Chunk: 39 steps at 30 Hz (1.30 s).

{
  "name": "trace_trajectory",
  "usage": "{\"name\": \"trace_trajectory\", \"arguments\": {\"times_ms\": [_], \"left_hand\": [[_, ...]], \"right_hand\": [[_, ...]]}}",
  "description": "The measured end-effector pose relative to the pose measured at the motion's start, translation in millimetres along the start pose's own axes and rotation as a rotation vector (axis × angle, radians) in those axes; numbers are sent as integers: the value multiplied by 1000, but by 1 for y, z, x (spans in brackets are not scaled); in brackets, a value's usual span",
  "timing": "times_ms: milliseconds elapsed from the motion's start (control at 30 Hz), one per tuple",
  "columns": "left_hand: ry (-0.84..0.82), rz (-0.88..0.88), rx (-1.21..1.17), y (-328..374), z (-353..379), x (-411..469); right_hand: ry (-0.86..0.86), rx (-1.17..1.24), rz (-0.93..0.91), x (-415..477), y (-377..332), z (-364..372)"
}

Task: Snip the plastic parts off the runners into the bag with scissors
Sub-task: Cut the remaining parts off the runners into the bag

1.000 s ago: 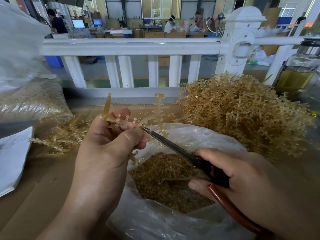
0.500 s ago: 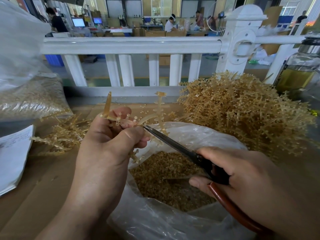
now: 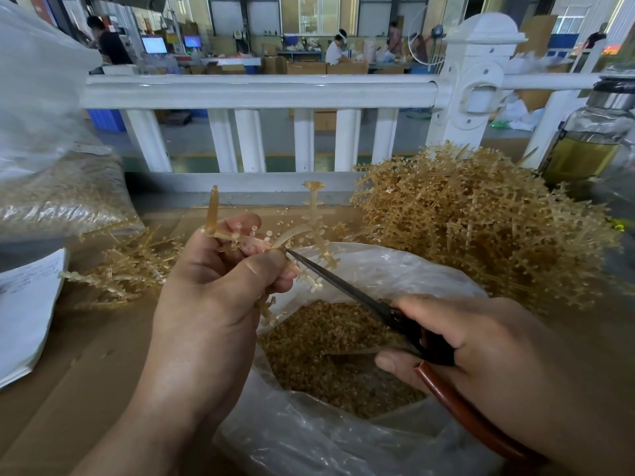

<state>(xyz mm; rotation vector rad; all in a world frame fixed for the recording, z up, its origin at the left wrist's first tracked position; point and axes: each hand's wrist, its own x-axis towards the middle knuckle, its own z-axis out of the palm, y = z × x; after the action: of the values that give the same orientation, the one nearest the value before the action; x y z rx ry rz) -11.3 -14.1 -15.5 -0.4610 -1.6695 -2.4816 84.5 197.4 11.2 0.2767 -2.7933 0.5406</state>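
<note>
Here, over the brown counter [image 3: 68, 389], the person's left hand [image 3: 213, 297] has its thumb and fingers curled round an amber plastic runner [image 3: 316, 231], pinching it just above the open mouth of a clear plastic bag [image 3: 395, 269]. One stem of the runner stands upright at the far side of the knuckles, another branch with small knobs rises to the right, and a short bit hangs below the palm. The right hand [image 3: 481, 355] grips the scissors [image 3: 343, 286], fingers wrapped about the dark pivot end and the red-brown handle that runs back toward the near right corner. The blades lie close together as one thin dark line, slanting up and left across the bag, and the tip touches the runner right beside the left thumb.

Inside the bag lies a heap of small amber snipped parts [image 3: 326, 345]. To the right, beyond the bag, a big tangled pile of runners [image 3: 481, 228] rests on the counter; a smaller scatter of runners [image 3: 130, 266] lies to the left. Far left sits another clear sack of parts [image 3: 58, 197], with a stack of white paper [image 3: 24, 314] nearer. A glass jar of yellow liquid [image 3: 591, 146] stands at the far right, and a white railing [image 3: 257, 94] runs along the far edge
</note>
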Motion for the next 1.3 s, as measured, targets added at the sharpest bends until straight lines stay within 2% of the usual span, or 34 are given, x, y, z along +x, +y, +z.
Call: {"name": "trace_trajectory", "arguments": {"times_ms": [700,1300], "left_hand": [[-43,33,20,-5,-3,2],[-43,17,-32,-7,-1,1]], "right_hand": [[30,45,-29,1,4,7],[44,-18,-53,1,2,6]]}}
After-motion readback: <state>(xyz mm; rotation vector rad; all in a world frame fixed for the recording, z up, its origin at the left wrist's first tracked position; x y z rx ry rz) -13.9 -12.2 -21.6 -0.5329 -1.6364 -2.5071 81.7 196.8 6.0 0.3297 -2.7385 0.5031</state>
